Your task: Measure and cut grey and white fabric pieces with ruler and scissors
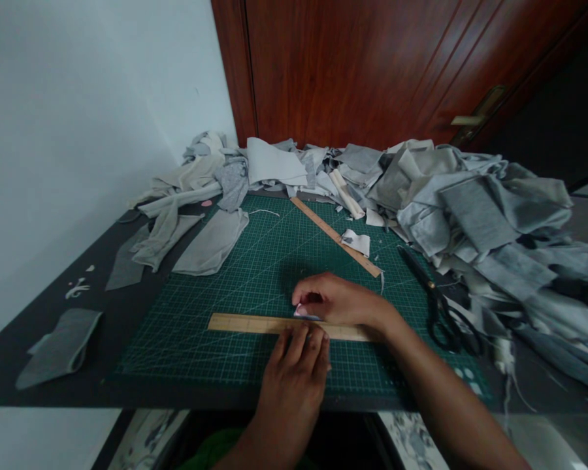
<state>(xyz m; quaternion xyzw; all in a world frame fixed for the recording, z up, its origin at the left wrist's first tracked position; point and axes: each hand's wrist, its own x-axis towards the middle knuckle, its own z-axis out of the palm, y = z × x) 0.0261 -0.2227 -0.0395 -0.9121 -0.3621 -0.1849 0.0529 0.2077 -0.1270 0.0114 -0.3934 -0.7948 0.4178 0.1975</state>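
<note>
The left hand [294, 365] lies nearest, its fingers extended and close together, fingertips pressing on a wooden ruler [249, 323] rather than gripping it. The ruler lies left to right across the near half of a green cutting mat [191, 362]. Just beyond, the right hand [338, 299] bends over the ruler's far edge, fingers curled and pinching a small pale object [302, 311]; I cannot tell what it is. A folded grey cloth [61, 346] lies to the near left, off the mat; black scissors [432, 285] lie at the right, blades pointing far. Farther off, a second ruler [318, 222] lies aslant, a white scrap [357, 243] touching it. Heaped fabric [480, 212] lines the far side, before a wooden door [353, 72].
</note>
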